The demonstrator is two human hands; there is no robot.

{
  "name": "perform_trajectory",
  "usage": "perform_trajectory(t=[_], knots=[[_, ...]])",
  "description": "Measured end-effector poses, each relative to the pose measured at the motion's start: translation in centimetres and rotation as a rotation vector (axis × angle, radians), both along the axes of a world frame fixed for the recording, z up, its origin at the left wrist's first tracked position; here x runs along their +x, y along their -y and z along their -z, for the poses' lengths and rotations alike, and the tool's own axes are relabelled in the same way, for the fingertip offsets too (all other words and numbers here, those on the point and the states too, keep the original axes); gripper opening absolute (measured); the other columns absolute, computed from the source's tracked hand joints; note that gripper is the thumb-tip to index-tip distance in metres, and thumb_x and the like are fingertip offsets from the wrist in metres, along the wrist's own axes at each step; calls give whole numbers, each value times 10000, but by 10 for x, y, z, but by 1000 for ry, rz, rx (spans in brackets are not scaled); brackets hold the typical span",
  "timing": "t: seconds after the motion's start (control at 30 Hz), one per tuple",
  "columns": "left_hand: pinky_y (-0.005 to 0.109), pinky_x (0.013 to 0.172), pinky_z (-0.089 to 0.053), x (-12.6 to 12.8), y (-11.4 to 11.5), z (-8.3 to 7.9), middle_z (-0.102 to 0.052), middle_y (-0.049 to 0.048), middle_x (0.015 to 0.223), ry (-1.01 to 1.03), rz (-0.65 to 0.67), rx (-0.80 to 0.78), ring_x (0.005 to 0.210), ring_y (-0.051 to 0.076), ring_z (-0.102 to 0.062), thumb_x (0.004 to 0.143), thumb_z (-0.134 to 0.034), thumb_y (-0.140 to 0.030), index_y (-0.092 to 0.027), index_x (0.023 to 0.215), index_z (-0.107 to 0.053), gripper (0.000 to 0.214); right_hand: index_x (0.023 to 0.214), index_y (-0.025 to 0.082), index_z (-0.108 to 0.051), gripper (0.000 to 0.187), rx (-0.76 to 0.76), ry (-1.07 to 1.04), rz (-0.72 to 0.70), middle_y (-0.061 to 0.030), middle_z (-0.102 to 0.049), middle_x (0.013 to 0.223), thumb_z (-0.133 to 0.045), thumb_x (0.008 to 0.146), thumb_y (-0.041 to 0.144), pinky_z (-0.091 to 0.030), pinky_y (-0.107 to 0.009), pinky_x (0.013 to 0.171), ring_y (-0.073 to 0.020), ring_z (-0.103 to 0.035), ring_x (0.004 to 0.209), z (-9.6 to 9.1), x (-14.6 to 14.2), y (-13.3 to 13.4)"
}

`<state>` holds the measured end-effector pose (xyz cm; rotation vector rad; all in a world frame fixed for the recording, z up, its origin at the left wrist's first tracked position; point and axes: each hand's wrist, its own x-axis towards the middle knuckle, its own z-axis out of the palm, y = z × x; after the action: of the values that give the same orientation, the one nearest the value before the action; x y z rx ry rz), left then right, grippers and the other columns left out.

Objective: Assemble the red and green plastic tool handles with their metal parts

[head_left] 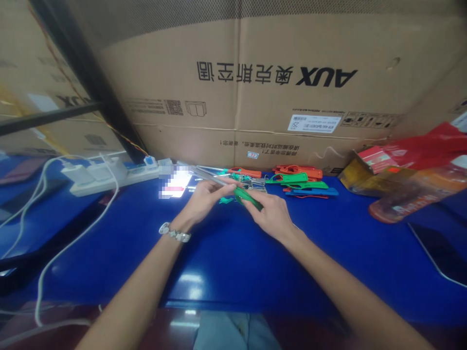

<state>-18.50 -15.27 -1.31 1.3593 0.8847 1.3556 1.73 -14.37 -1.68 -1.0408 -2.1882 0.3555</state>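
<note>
Both my hands meet over the blue table [226, 253], a little in front of a pile of plastic parts. My right hand [272, 214] is closed round a green plastic handle [247, 198]. My left hand [204, 197], with a metal watch on the wrist, pinches a thin clear or metal strip [207, 176] that runs up and left from the green handle. The two pieces touch between my fingers. Just behind them lie small metal bits and a teal scrap.
Orange, green and blue plastic handles [299, 182] lie piled behind my hands. A lit phone [175, 183] lies to their left, beside a white power strip [105, 177] with chargers and cables. Large cardboard boxes [255, 82] form the back wall. Red packaging [412, 165] sits at the right; a dark tablet [438, 253] lies near the right edge.
</note>
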Motion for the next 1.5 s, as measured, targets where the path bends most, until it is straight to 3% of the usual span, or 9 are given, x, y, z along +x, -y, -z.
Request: perform_trajectory(t=[0.13,0.4,0.77,0.97,1.13,1.27,1.5], knots=[[370,926,-546,-11,-1,2,-758,109,1092,-64,55,-31,1006,233,-706,744,-818,-280,-174,1068,-757,346,1204,313,-709,293,47,22,-6,-19,-759,1122,-572,952,373,-528,-340,759,-244,-719,949,3,1,-3],[312,797,-582,-14,-5,8,-781,78,902,-51,-55,37,825,192,-726,694,-854,-244,-154,888,-773,229,1273,293,-669,331,47,32,-76,-26,-739,1182,-548,976,375,-527,-354,830,-245,-716,1009,0,2,-2],[303,815,-572,-12,-3,6,-779,103,994,-75,0,-22,873,200,-731,756,-813,-307,-154,969,-773,265,1131,336,-748,255,-17,-51,-79,6,-786,1015,-601,941,420,-495,-295,675,-202,-736,822,-2,6,-4],[272,820,-542,10,0,9,-767,73,991,153,-78,-45,886,171,-705,757,-813,-318,-167,983,-747,279,1094,304,-771,284,-89,-100,-20,-3,-788,850,-588,938,456,-449,-268,608,-176,-689,666,-4,-2,-2],[316,938,-510,34,5,12,-740,107,1113,213,68,-75,1030,209,-680,829,-749,-381,-152,998,-739,286,1037,247,-780,289,-111,-118,-6,-44,-784,864,-590,931,438,-463,-283,631,-188,-671,653,0,-9,0],[342,874,-542,31,4,6,-758,101,995,276,-3,-87,991,235,-691,824,-737,-446,-148,873,-709,303,1180,269,-711,353,-149,-167,-37,-44,-780,926,-616,906,469,-504,-303,676,-205,-697,713,2,-8,1],[285,794,-560,23,5,-8,-664,2,757,429,-35,-41,888,177,-687,781,-789,-399,-171,766,-608,291,899,209,-712,278,-313,-272,-151,8,-688,615,-578,933,449,-501,-250,571,-139,-629,513,1,-8,5]])
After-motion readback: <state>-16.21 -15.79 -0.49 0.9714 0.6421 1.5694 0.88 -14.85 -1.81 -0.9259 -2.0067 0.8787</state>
